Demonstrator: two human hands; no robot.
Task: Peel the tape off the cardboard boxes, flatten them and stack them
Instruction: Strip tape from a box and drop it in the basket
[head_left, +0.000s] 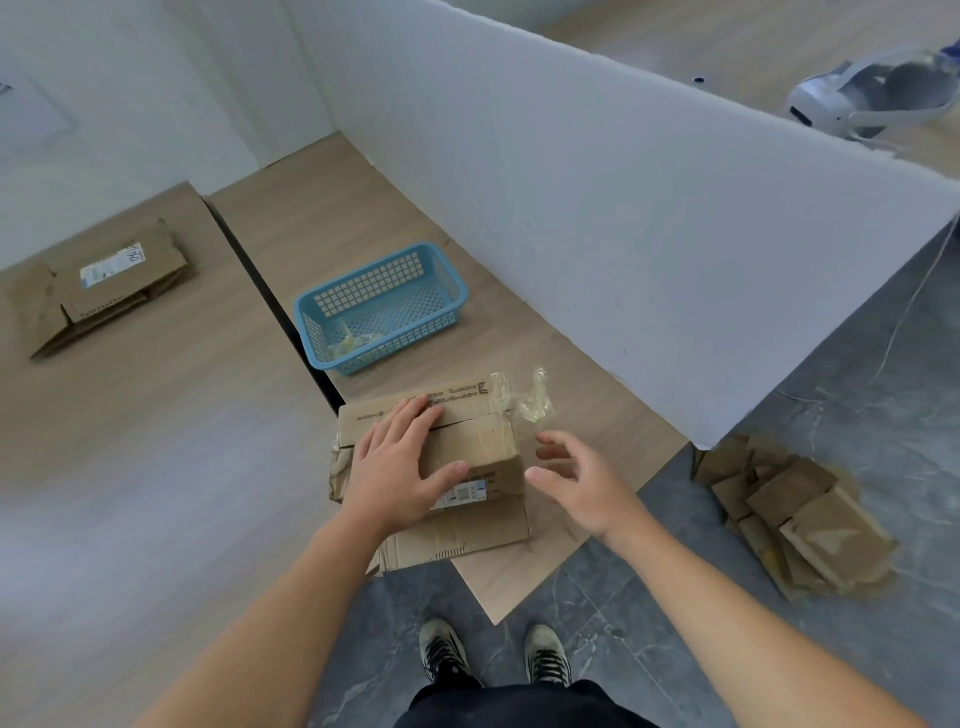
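Note:
A brown cardboard box (483, 447) lies on the wooden table near its front corner, with its lower flaps spread flat toward me. My left hand (400, 462) rests flat on the box top, fingers straight and thumb along the front edge by the white label. My right hand (576, 480) hovers just right of the box, fingers loosely spread, holding nothing. A strip of clear tape (530, 397) sticks up crumpled from the box's far right corner. A stack of flattened boxes (104, 283) lies on the table at the far left.
A blue plastic basket (382, 306) holding crumpled tape stands behind the box. A white partition board (623, 223) runs along the right. Several cardboard boxes (795, 512) lie on the grey floor at right. A white headset (872, 93) rests beyond the partition. My shoes (493, 654) show below.

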